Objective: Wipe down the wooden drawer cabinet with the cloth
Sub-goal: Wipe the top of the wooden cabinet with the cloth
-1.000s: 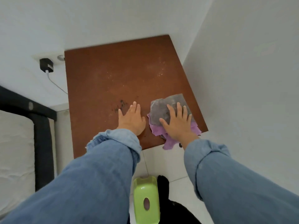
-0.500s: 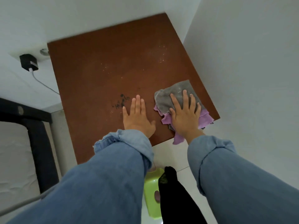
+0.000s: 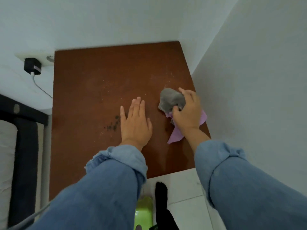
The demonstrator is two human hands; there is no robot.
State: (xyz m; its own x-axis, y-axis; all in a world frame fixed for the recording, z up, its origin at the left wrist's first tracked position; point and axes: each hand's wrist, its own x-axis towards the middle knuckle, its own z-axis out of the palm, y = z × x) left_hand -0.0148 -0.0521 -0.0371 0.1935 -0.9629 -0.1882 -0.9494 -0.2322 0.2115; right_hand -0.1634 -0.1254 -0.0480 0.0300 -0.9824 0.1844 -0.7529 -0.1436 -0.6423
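The brown wooden cabinet top (image 3: 93,90) fills the middle of the head view, with dark smudges (image 3: 113,125) and pale specks on it. My left hand (image 3: 135,122) lies flat on the wood, fingers together, holding nothing. My right hand (image 3: 187,113) grips a bunched grey and pink cloth (image 3: 171,100) near the right edge of the top. A pink corner of the cloth hangs out below the wrist.
White walls close in behind and on the right (image 3: 249,80). A black charger (image 3: 32,66) with a white cable is plugged in at the left. A dark bed frame (image 3: 25,146) stands to the left. On the tiled floor below are a green object (image 3: 143,211) and a black sock (image 3: 162,203).
My right hand went from pressing flat on the spread cloth to bunching it up in its fingers, and moved further in from the front edge. The left hand stayed flat.
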